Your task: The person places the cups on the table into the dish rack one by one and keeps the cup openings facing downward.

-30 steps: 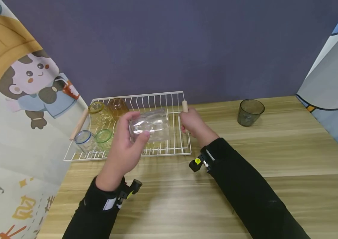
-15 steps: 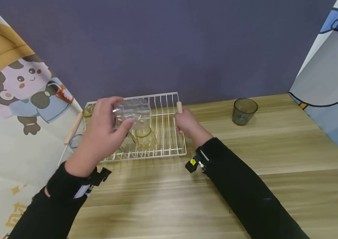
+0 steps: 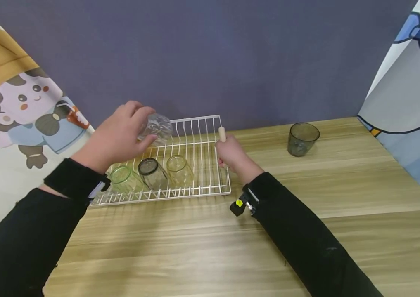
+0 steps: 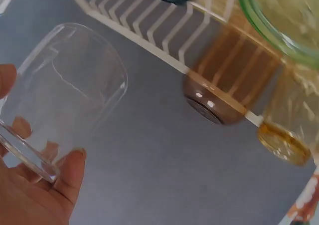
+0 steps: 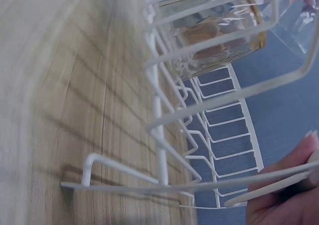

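Note:
A clear glass (image 3: 159,128) is tilted on its side in my left hand (image 3: 115,134), which grips it by the end near the palm. It hangs above the back row of a white wire dish rack (image 3: 195,118). My right hand (image 3: 233,156) is wrapped around the rack's wooden handle (image 3: 222,134) at the right end. Upside down along the rack's front stand a green glass (image 3: 122,177), a dark grey glass (image 3: 152,173) and a pale yellow glass (image 3: 180,171). Against the back rail, the left wrist view shows a brown glass (image 4: 219,95) beside an amber glass (image 4: 286,140).
A smoky grey glass (image 3: 302,139) stands upright on the wooden table (image 3: 254,247), right of the rack. Behind the rack rises a dark blue wall (image 3: 210,62). A printed cartoon curtain (image 3: 35,123) hangs at the left, close to the rack's end.
My left hand has carried the clear glass leftward and back, from over the rack's middle to its back row. My right hand has kept its hold on the handle.

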The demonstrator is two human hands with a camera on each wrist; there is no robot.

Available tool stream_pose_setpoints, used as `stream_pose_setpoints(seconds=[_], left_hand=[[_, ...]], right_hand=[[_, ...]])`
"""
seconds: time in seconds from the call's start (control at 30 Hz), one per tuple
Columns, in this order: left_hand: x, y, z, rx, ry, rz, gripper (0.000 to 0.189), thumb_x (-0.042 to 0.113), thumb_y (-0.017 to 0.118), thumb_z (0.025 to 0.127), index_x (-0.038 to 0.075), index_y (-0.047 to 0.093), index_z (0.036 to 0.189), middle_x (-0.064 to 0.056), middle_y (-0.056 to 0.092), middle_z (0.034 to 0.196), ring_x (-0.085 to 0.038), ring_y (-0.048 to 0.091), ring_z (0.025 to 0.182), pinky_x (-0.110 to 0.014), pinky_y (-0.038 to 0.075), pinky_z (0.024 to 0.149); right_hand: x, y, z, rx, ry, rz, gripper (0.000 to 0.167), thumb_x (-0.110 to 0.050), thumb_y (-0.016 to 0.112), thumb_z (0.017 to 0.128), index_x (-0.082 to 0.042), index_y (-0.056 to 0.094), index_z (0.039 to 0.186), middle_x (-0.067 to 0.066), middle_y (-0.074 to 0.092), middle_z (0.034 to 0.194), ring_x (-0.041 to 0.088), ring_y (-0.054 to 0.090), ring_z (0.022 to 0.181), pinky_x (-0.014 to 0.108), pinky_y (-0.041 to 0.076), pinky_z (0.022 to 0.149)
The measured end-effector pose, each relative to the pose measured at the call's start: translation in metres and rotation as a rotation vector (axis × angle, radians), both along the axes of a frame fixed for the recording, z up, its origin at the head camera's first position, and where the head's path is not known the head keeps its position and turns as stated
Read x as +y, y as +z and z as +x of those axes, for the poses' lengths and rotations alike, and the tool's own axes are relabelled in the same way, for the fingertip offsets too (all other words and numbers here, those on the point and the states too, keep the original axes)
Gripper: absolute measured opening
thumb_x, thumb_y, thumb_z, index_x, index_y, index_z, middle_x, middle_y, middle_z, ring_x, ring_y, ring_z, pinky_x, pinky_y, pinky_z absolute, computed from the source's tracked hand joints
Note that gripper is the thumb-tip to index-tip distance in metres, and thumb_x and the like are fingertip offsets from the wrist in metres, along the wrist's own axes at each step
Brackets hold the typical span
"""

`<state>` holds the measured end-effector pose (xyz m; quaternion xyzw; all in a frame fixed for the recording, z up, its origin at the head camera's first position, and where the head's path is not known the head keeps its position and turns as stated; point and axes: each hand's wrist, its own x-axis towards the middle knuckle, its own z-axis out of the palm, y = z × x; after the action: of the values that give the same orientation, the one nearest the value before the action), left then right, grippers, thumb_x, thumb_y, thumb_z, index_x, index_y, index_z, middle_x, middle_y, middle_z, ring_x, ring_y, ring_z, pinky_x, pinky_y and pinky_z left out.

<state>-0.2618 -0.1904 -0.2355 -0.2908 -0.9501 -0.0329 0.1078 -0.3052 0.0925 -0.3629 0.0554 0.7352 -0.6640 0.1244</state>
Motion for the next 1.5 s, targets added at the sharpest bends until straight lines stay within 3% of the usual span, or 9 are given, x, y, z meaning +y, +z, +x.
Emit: stream_pose_setpoints(seconds=[0.23,0.43,0.67,0.9,1.07,1.3,1.5], left_hand=[[0.001,0.004,-0.019,-0.118,0.035,-0.131,0.063,0.032,0.063,0.103,0.002,0.039,0.153,-0.024,0.044,0.137,-0.039,0.047,0.118,-0.056,0.043,0.098],[0.011,-0.003,-0.032,-0.189,0.043,-0.168,0.065,0.035,0.064,0.103,0.004,0.039,0.154,-0.02,0.043,0.139,-0.036,0.047,0.121,-0.053,0.044,0.098],[0.023,-0.012,-0.044,-0.215,0.031,-0.256,0.063,0.033,0.067,0.101,0.006,0.042,0.153,-0.02,0.046,0.138,-0.041,0.046,0.126,-0.055,0.04,0.105],[0.03,-0.018,-0.056,-0.302,0.064,-0.244,0.054,0.025,0.076,0.096,0.01,0.054,0.142,-0.015,0.053,0.119,-0.036,0.054,0.109,-0.051,0.046,0.092],[0.031,-0.021,-0.064,-0.356,0.079,-0.252,0.058,0.026,0.078,0.094,0.012,0.053,0.145,-0.015,0.052,0.123,-0.034,0.056,0.109,-0.049,0.048,0.089],[0.033,-0.022,-0.066,-0.421,0.111,-0.273,0.063,0.026,0.08,0.093,0.013,0.052,0.147,-0.02,0.048,0.133,-0.037,0.057,0.116,-0.052,0.049,0.092],[0.034,-0.028,-0.066,-0.412,0.104,-0.287,0.065,0.022,0.083,0.09,0.01,0.053,0.147,-0.022,0.05,0.131,-0.039,0.058,0.115,-0.052,0.05,0.092]], right_hand=[[-0.003,0.0,0.002,0.01,0.002,-0.005,0.041,-0.007,0.041,0.104,0.004,0.033,0.143,0.016,0.045,0.104,0.014,0.043,0.052,0.024,0.045,0.043],[-0.003,-0.002,0.003,0.005,0.005,-0.005,0.041,-0.008,0.041,0.105,0.004,0.033,0.144,0.016,0.046,0.101,0.014,0.044,0.051,0.024,0.044,0.043],[-0.005,-0.004,0.004,-0.009,0.015,-0.004,0.043,-0.009,0.04,0.105,0.003,0.032,0.145,0.015,0.046,0.099,0.014,0.044,0.05,0.025,0.045,0.043],[-0.005,-0.002,0.006,0.012,0.019,0.0,0.042,-0.009,0.04,0.105,0.004,0.032,0.145,0.015,0.047,0.098,0.014,0.044,0.05,0.025,0.044,0.042],[-0.005,-0.001,0.008,0.021,0.024,0.012,0.039,-0.009,0.04,0.105,0.004,0.035,0.142,0.015,0.048,0.097,0.014,0.044,0.05,0.026,0.045,0.042],[-0.005,-0.002,0.007,0.018,0.026,-0.007,0.04,-0.008,0.04,0.105,0.004,0.035,0.142,0.014,0.046,0.095,0.014,0.043,0.049,0.025,0.044,0.042],[-0.006,-0.002,0.008,0.019,0.026,-0.003,0.041,-0.009,0.039,0.105,0.005,0.034,0.143,0.015,0.047,0.096,0.014,0.043,0.048,0.025,0.045,0.042]])
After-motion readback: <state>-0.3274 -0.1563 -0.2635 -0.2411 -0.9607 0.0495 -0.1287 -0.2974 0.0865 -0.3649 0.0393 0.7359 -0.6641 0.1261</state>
